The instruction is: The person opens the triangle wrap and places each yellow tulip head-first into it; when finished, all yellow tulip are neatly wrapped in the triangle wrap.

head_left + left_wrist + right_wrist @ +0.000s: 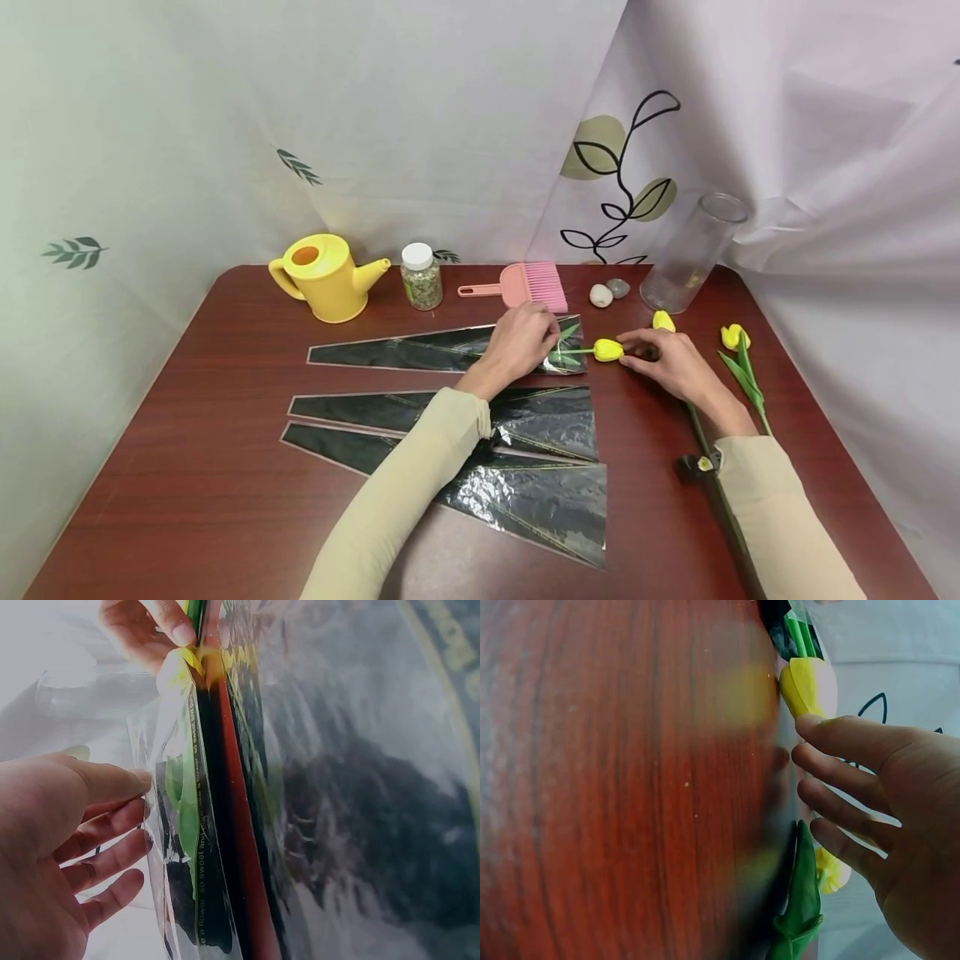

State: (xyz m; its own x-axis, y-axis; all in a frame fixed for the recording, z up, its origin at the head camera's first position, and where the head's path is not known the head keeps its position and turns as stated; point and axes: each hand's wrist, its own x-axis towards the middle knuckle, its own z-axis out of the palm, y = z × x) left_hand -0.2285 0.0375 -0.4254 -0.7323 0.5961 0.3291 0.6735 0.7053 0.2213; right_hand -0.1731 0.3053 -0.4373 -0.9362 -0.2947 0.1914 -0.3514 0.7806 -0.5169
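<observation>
A yellow tulip [607, 350] [176, 671] [810, 686] lies on the red-brown table [225, 467], its green stem running into the wide mouth of the top clear plastic sleeve [420, 354] [187, 825]. My left hand [536, 337] [139, 817] rests at that mouth, thumb and straight fingers against the film's edge. From the right, my right hand [641, 346] [817, 772] reaches in, its relaxed fingers touching the bud's tip. Whether the thumb also grips the bud is hidden.
Two more sleeves [375, 410] [525, 500] lie nearer me. Other yellow tulips [663, 321] [733, 337] [832, 870] lie by my right hand. Along the back stand a watering can [326, 277], jar [422, 277], pink brush [525, 287], stones [609, 292] and glass vase [693, 250].
</observation>
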